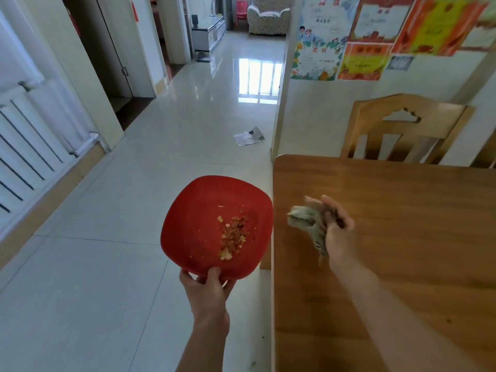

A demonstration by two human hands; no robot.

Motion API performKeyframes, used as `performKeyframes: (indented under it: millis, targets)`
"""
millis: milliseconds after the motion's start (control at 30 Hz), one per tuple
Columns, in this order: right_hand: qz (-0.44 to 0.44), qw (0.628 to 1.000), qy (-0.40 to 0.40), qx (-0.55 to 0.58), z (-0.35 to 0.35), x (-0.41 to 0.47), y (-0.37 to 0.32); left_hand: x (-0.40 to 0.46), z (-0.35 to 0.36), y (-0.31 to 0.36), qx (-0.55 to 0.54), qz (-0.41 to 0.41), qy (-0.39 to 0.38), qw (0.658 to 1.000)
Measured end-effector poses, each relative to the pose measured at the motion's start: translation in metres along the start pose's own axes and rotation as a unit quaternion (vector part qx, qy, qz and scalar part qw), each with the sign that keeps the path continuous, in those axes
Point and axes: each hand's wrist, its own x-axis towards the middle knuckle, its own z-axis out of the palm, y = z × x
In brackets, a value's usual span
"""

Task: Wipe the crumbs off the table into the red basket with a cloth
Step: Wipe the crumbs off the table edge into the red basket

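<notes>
My left hand (208, 288) grips the near rim of the shallow red basket (193, 232) and holds it over the floor, its right edge against the left edge of the wooden table (402, 237). A pile of pale and reddish crumbs (232, 237) lies inside the basket. My right hand (335, 232) is above the table close to that left edge, blurred, and clutches a bunched grey-green cloth (308, 224). The tabletop around the cloth shows no crumbs that I can make out.
A wooden chair (402, 127) stands at the far side of the table against the wall. A sheet of paper (249, 136) lies on the tiled floor ahead. A white radiator (32, 146) runs along the left wall.
</notes>
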Motion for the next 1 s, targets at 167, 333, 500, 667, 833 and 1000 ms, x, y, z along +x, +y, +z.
performKeyframes:
  millis: [167, 333, 500, 667, 833, 1000]
  targets:
    - [-0.201, 0.877, -0.115, -0.421, -0.025, 0.004, 0.065, -0.004, 0.026, -0.006, -0.011, -0.003, 0.003, 1.0]
    - [-0.253, 0.811, -0.133, -0.51, -0.024, 0.057, 0.06, -0.003, 0.056, -0.016, -0.027, 0.0, -0.014, 1.0]
    - [-0.21, 0.805, -0.087, -0.548, -0.032, 0.135, 0.044, 0.009, 0.076, -0.019, -0.04, -0.008, -0.018, 0.999]
    - [-0.182, 0.812, -0.025, -0.554, -0.008, 0.196, 0.03, 0.028, 0.093, -0.017, -0.043, -0.014, -0.007, 0.999]
    - [-0.312, 0.774, -0.143, -0.532, 0.059, 0.211, 0.026, 0.049, 0.11, -0.015, -0.048, 0.004, -0.017, 0.999]
    - [-0.349, 0.695, -0.259, -0.572, 0.08, 0.233, 0.024, 0.061, 0.129, -0.021, -0.053, 0.023, -0.031, 0.998]
